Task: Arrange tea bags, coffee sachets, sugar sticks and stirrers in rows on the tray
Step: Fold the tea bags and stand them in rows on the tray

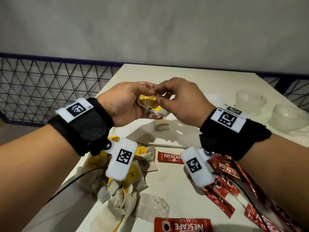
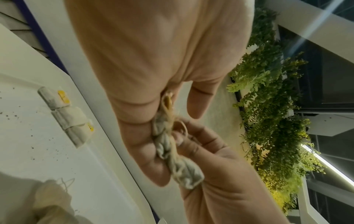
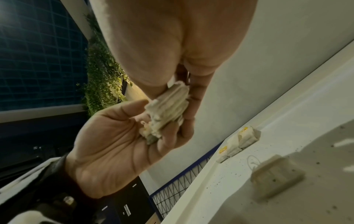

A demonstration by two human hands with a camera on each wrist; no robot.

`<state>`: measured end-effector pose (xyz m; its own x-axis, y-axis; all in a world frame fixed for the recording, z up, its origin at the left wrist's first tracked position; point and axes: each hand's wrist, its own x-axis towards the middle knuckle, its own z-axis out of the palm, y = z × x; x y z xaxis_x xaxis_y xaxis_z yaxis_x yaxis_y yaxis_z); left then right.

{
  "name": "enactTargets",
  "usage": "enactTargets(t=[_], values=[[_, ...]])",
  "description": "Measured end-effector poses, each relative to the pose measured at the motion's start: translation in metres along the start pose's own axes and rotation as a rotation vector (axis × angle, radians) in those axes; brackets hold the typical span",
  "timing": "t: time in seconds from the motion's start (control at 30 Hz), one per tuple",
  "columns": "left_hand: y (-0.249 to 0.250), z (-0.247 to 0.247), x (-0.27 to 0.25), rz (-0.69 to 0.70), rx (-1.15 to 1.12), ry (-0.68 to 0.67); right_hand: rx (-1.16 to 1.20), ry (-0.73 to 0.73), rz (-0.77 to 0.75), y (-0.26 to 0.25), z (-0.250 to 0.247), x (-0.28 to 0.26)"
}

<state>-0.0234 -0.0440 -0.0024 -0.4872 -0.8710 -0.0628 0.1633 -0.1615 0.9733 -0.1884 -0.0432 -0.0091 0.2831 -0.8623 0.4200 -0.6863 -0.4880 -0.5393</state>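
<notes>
Both hands are raised over the table and meet on a bunch of tea bags [image 1: 151, 104] with yellow tags and loose strings. My left hand [image 1: 127, 101] cups the bunch in its curled fingers. My right hand [image 1: 178, 99] pinches the bunch from the right with thumb and fingers. In the left wrist view the crumpled tea bags [image 2: 172, 153] lie between the left fingers [image 2: 145, 136] and the right fingertips [image 2: 193, 141]. Below the hands lies the white tray [image 1: 184, 136], with a tea bag [image 1: 161, 126] on it. Two tagged tea bags [image 3: 241, 141] lie near the tray's far edge.
A heap of loose tea bags [image 1: 133, 190] lies near the table's front left. Red Nescafe sachets lie singly [image 1: 168, 157] [image 1: 182, 225] and in a pile [image 1: 234, 174] at the right. Two glass bowls [image 1: 250, 99] [image 1: 287, 119] stand at the back right. A wire railing [image 1: 50, 84] runs behind.
</notes>
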Motion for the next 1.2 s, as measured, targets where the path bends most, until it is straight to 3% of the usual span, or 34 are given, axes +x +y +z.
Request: enactTargets(t=[0.37, 0.7, 0.83, 1.03, 1.2], values=[[-0.002, -0.012, 0.012, 0.066, -0.066, 0.049, 0.049, -0.045, 0.048, 0.002, -0.002, 0.025], [-0.001, -0.027, 0.028, 0.223, -0.027, 0.207, 0.516, 0.000, 0.227, 0.009, 0.016, 0.053], [0.001, -0.036, 0.030, 0.240, -0.099, 0.202, 0.608, 0.057, 0.224, 0.010, 0.020, 0.060], [0.005, -0.049, 0.032, 0.272, -0.080, 0.378, 0.628, 0.109, 0.195, 0.010, 0.023, 0.070], [0.013, -0.064, 0.031, 0.342, -0.025, 0.444, 0.636, 0.135, 0.177, 0.013, 0.016, 0.080]])
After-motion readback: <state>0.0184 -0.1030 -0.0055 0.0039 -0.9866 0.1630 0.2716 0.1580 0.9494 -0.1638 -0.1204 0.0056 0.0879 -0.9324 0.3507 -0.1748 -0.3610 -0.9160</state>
